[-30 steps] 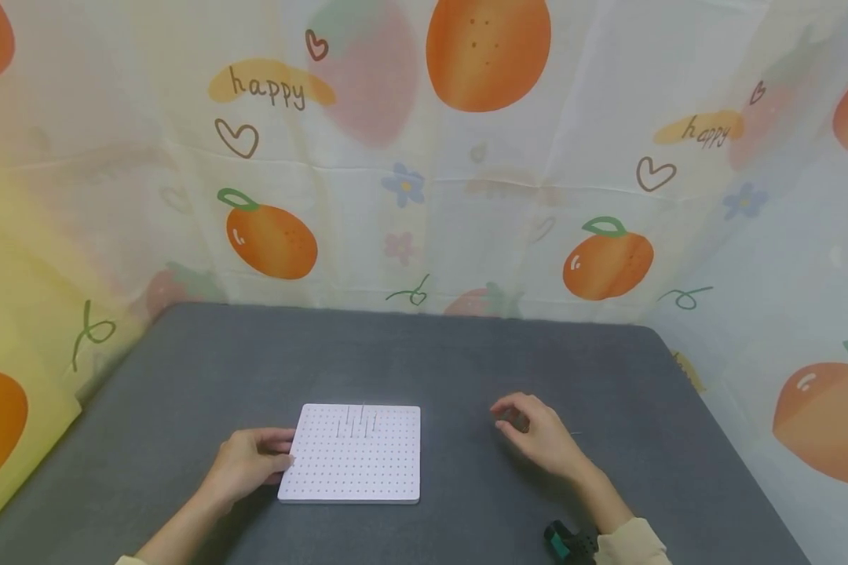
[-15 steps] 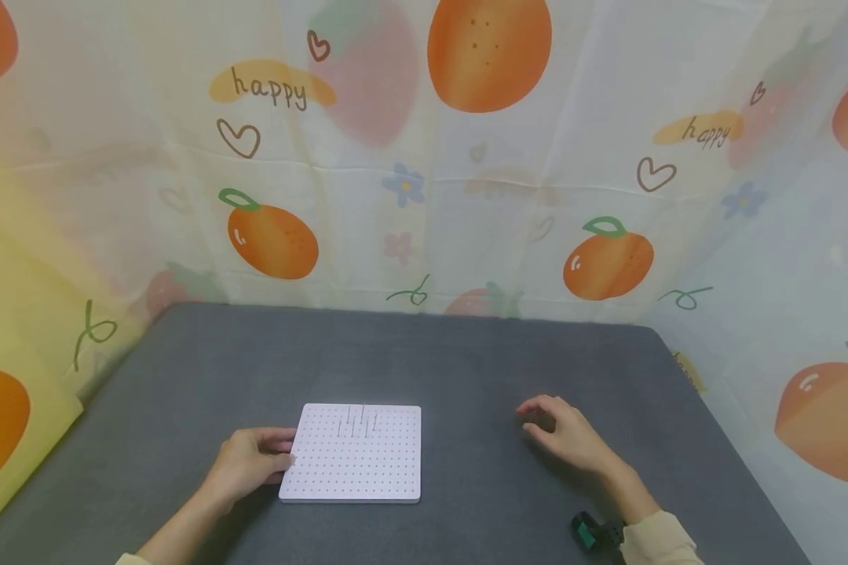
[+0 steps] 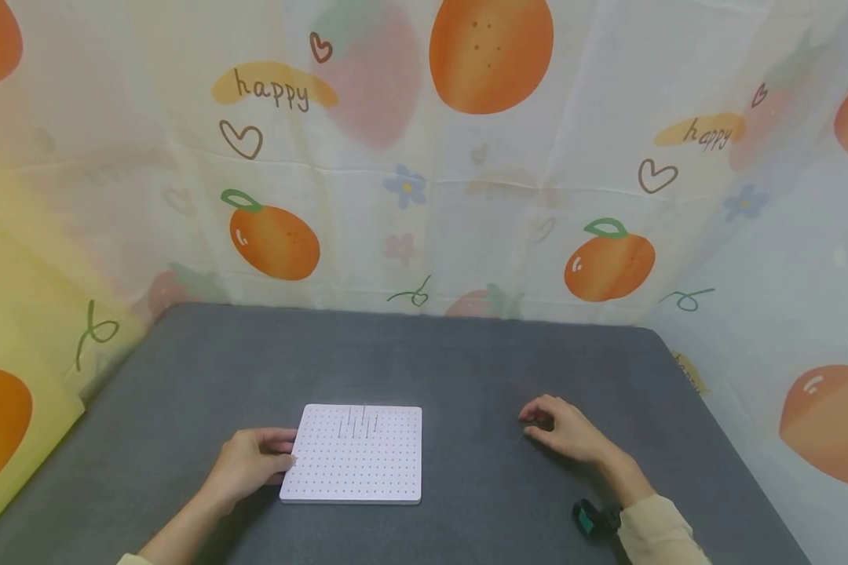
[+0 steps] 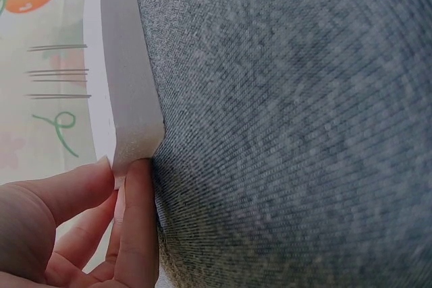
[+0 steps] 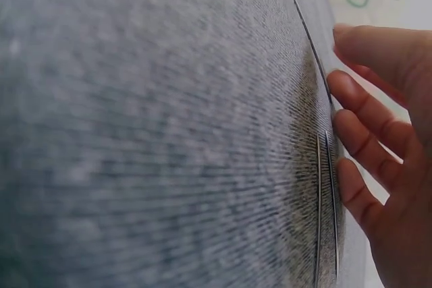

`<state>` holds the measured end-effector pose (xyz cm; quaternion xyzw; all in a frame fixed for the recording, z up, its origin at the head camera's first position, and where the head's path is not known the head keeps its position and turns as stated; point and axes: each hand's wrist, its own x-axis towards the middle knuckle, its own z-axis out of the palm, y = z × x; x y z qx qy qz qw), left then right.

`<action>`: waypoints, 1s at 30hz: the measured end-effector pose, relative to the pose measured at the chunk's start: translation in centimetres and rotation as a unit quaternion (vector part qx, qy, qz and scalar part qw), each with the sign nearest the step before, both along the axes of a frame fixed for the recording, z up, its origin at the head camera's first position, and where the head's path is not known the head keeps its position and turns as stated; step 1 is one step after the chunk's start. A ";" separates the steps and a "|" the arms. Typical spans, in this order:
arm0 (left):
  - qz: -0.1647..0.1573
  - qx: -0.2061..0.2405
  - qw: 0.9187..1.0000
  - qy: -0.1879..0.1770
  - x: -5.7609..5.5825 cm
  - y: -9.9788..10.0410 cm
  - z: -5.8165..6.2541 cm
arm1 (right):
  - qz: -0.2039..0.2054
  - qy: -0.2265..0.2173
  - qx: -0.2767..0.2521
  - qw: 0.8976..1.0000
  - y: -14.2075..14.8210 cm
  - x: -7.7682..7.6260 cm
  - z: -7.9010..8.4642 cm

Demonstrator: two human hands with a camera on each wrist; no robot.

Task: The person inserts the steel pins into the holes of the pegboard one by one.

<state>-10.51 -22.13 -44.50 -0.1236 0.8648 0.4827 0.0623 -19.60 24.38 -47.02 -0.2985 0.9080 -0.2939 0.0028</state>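
Note:
A white pegboard with rows of small holes lies on the dark grey table. Several thin metal pins stand upright in its far part. My left hand pinches the board's left edge, thumb on top and fingers underneath, as the left wrist view shows at the board's corner. To the right of the board, my right hand is low over the table with relaxed, bent fingers. In the right wrist view its fingertips are right by a loose metal pin; two more pins lie below.
The grey table ends at a patterned cloth that hangs behind it and at both sides. A black and green strap device is at my right wrist, beside the cream sleeve.
My right hand has moved right over the table, away from the board, and its thumb and index finger have come closer together. The left hand and the board have stayed in place.

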 end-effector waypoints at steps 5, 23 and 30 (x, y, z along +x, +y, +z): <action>-0.005 -0.005 1.000 0.002 0.0 0.0 0.0 | 0.020 0.007 0.010 1.000 0.1 -0.2 0.0; -0.001 -0.014 1.000 -0.006 0.0 0.1 0.1 | 0.021 0.050 0.034 0.998 -0.2 -0.3 -0.2; -0.003 -0.018 1.000 -0.005 0.0 0.1 0.1 | 0.013 0.038 0.035 0.999 -0.2 0.0 -0.2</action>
